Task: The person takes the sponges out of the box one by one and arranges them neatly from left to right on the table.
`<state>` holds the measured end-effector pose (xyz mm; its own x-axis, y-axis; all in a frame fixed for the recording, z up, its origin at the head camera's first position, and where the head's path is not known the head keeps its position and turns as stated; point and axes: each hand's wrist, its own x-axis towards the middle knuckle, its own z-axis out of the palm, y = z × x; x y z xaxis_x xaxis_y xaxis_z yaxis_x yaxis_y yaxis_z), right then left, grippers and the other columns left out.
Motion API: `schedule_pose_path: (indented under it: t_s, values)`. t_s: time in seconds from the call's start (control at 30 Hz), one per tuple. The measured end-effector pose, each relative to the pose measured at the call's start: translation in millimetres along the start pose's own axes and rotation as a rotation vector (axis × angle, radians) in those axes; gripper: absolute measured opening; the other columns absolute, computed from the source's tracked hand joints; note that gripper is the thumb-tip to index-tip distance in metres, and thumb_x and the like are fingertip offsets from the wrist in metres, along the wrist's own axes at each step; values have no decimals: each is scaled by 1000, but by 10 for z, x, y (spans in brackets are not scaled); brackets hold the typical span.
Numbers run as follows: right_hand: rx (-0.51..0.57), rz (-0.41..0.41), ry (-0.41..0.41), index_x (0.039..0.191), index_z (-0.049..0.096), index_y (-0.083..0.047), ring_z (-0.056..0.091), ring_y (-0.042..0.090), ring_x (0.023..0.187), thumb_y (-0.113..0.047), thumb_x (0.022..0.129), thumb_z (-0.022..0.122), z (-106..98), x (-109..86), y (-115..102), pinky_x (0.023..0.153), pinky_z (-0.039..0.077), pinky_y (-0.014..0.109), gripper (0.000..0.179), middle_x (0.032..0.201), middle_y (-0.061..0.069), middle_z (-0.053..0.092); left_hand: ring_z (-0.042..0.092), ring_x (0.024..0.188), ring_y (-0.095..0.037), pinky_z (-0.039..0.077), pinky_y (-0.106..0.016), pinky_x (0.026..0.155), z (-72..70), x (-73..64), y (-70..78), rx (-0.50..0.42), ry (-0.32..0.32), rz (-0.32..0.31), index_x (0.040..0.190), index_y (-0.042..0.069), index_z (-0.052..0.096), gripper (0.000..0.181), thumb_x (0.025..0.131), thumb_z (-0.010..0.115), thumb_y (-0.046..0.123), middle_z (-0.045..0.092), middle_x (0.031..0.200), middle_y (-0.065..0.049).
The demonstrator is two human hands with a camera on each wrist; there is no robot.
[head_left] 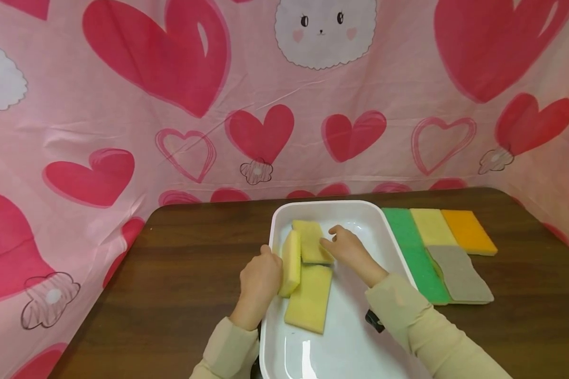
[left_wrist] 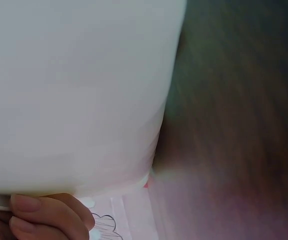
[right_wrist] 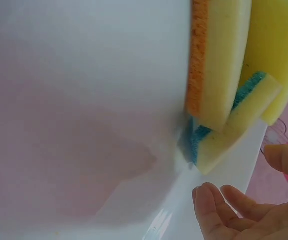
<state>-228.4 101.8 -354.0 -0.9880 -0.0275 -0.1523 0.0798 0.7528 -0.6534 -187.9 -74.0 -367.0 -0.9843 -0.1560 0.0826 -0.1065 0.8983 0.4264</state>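
Note:
A white tray (head_left: 351,337) holds three yellow sponges. One sponge (head_left: 291,263) stands tilted along the tray's left wall, beside my left hand (head_left: 261,273). That hand grips the left rim; in the left wrist view its fingers (left_wrist: 54,215) curl at the tray's outer side. Behind lies another sponge (head_left: 310,239), and a third sponge (head_left: 309,302) lies in front. My right hand (head_left: 351,250) hovers at the back sponge's right side, fingers loosely bent. In the right wrist view, a gap separates its fingertips from a teal-backed sponge (right_wrist: 239,127). An orange-backed sponge (right_wrist: 224,60) overlaps it.
On the brown table (head_left: 194,252), right of the tray, flat pieces lie together: a long green one (head_left: 414,252), a cream one (head_left: 433,226), an orange one (head_left: 469,231) and a grey one (head_left: 462,273). A pink heart-patterned cloth (head_left: 313,95) hangs behind.

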Motion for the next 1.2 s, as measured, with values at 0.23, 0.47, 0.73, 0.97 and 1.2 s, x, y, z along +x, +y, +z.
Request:
schedule_pose_path:
  t_s: [0.23,0.47,0.73,0.97,1.2]
  values:
    - [7,0,-15,128,47,10,56,38,113,-28,89,51,74,18,31,97,44,48,55,123,28,58,65,70,-39,50,-51,62,-5,10,12,3,-5,-11,91,0,50,20,94,42,18,65,75,-24]
    - [2,-11,-7,128,45,11,58,39,110,-30,91,52,96,27,57,94,45,49,56,121,29,59,65,70,-39,50,-51,62,-3,15,19,13,-10,-11,91,0,50,20,94,41,18,65,75,-24]
    - [-5,-25,-1,126,46,12,59,39,109,-31,93,52,116,10,78,93,46,49,55,119,29,60,64,67,-38,49,-50,61,-15,0,16,12,-6,2,91,0,50,20,94,43,18,64,72,-23]
    - [28,-19,-3,132,40,11,59,35,101,-30,92,55,121,13,68,92,46,48,59,113,27,60,64,66,-38,49,-50,60,-16,-1,11,12,4,4,90,0,50,20,94,43,18,64,71,-23]
    - [51,-2,-24,135,36,9,58,35,103,-30,91,57,128,20,71,93,45,49,62,116,27,59,64,65,-38,49,-50,59,-12,-1,13,12,15,8,89,0,51,20,94,43,18,64,71,-23]
